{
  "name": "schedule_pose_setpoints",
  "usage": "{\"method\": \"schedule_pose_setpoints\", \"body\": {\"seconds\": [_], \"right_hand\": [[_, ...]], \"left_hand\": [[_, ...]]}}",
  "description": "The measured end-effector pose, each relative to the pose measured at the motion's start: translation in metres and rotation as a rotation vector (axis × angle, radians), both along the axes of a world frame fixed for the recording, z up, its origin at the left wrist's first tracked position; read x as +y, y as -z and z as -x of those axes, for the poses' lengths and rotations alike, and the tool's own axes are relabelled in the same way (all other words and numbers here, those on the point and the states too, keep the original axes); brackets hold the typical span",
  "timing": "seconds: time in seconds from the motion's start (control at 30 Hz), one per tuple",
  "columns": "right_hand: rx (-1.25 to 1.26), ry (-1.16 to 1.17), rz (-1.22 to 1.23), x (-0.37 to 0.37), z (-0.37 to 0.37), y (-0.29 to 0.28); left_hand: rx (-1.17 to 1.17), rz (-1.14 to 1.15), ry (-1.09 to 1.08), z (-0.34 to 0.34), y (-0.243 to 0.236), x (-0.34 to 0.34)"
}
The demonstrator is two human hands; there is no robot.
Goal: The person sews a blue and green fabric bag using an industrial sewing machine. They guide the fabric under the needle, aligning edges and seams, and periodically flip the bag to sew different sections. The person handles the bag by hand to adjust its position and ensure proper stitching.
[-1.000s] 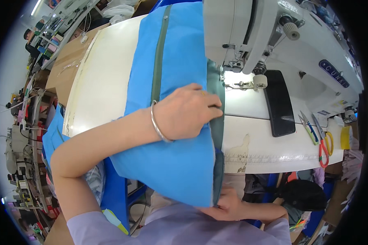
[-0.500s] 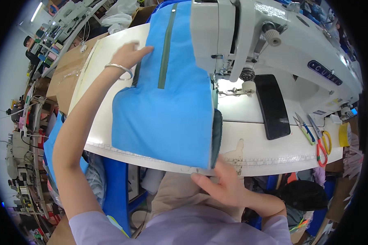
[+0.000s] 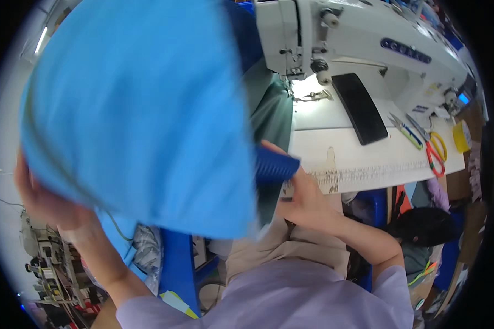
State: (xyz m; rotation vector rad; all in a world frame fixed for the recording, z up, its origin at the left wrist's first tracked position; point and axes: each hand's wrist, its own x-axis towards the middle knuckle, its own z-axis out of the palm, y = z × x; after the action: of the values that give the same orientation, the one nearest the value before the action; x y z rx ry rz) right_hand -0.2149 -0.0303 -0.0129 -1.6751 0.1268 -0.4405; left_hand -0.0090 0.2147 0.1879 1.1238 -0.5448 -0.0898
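A large light-blue fabric panel (image 3: 148,126) is lifted off the table, blurred by motion, with a dark green strip (image 3: 57,162) along its left part. My left hand (image 3: 52,200) is closed on its left edge, some fingers hidden by the cloth. Under the panel's right side shows grey-green fabric (image 3: 274,109), reaching to the needle area of the white sewing machine (image 3: 357,33). At the table's front edge, my right hand (image 3: 313,205) grips a dark blue mesh-textured piece (image 3: 277,166) between thumb and fingers.
A black phone (image 3: 359,109) lies on the white table (image 3: 368,159) right of the needle. Thread snips (image 3: 407,131), red-and-yellow-handled scissors (image 3: 433,151) and a yellow tape roll (image 3: 461,137) are farther right. A ruler strip (image 3: 389,170) follows the front edge.
The blue panel, flat on the table before, has been raised and swung left, uncovering grey-green fabric. My left hand has come down and left; my right has taken hold of the dark blue piece.
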Motion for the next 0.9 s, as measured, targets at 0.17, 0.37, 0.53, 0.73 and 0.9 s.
{"method": "schedule_pose_setpoints", "body": {"seconds": [0.17, 0.37, 0.53, 0.73, 0.9], "right_hand": [[-0.36, 0.052, 0.584, 0.027, 0.005, -0.009], [-0.474, -0.069, 1.005, 0.066, 0.028, 0.03], [-0.376, -0.116, 1.055, 0.067, 0.04, 0.04], [-0.326, -0.202, 0.806, 0.063, 0.053, 0.03], [0.037, 0.173, -0.048, 0.048, 0.084, 0.061]], "left_hand": [[-0.014, -0.351, -0.422, 0.057, 0.098, 0.132], [-0.336, -0.662, -0.591, 0.071, 0.112, 0.089], [-1.27, -0.657, -0.099, 0.1, 0.072, -0.001], [-1.432, -0.878, 0.343, 0.056, 0.149, -0.154], [-1.261, -0.993, 0.343, 0.031, 0.183, -0.15]]}}
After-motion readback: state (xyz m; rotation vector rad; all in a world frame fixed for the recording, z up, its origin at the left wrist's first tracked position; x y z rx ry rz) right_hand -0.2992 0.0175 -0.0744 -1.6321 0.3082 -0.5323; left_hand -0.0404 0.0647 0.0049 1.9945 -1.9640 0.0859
